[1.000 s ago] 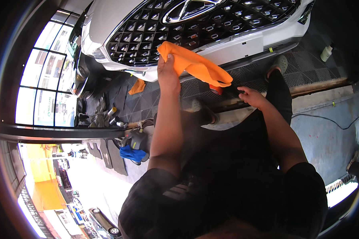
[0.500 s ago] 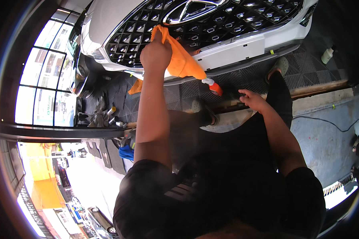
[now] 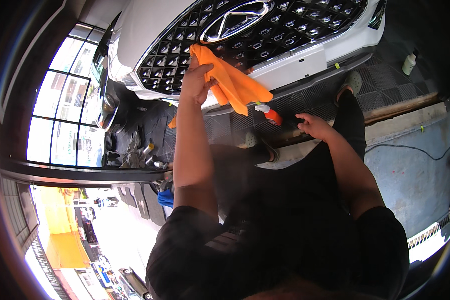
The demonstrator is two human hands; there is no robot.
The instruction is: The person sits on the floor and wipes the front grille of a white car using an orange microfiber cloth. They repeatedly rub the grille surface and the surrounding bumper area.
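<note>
Left hand (image 3: 197, 80) + orange cloth (image 3: 232, 82) now lower on grille (image 3: 265, 35) — spray bottle (image 3: 271, 115) upright.

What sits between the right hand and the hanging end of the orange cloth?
In the head view, an orange spray bottle with a white top stands between the right hand and the orange cloth.

The left arm stretches straight forward and up, its forearm long and bare from a dark short sleeve. The left hand (image 3: 197, 80) is raised at full reach, fingers curled closed in a grip. The right arm bends at the elbow, lower down. The right hand (image 3: 315, 126) hangs loosely, fingers slightly curled, holding nothing.
</note>
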